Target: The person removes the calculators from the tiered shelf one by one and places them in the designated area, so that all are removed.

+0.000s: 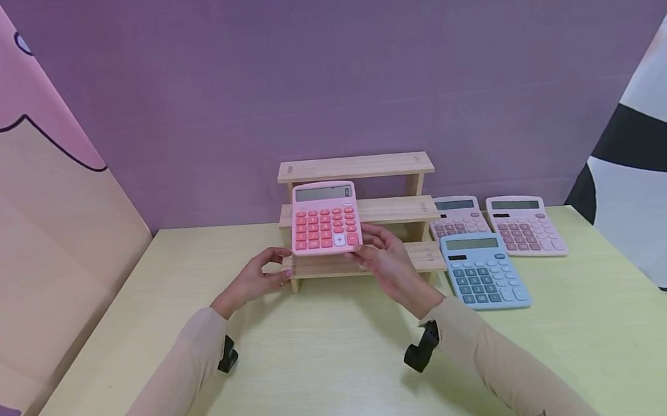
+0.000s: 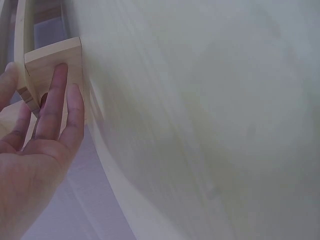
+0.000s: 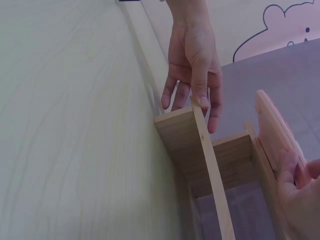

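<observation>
A pink calculator (image 1: 326, 225), its display reading 0, is held upright and leaning back at the left part of a three-tier wooden stand (image 1: 356, 166). My right hand (image 1: 393, 262) pinches its lower right corner, thumb on the front. In the right wrist view, the calculator (image 3: 280, 132) appears edge-on, close against a stand board. My left hand (image 1: 255, 279) grips the left end of the stand's lowest board, thumb on one side and fingers on the other. In the left wrist view, the left hand's fingers (image 2: 59, 100) reach along the stand's side panel (image 2: 75, 60).
Right of the stand lie a blue calculator (image 1: 484, 271), a pale pink calculator (image 1: 526, 225) and another pale calculator (image 1: 458, 216), partly covered by the blue one. A purple wall (image 1: 346, 70) rises behind the pale wooden table (image 1: 300, 380).
</observation>
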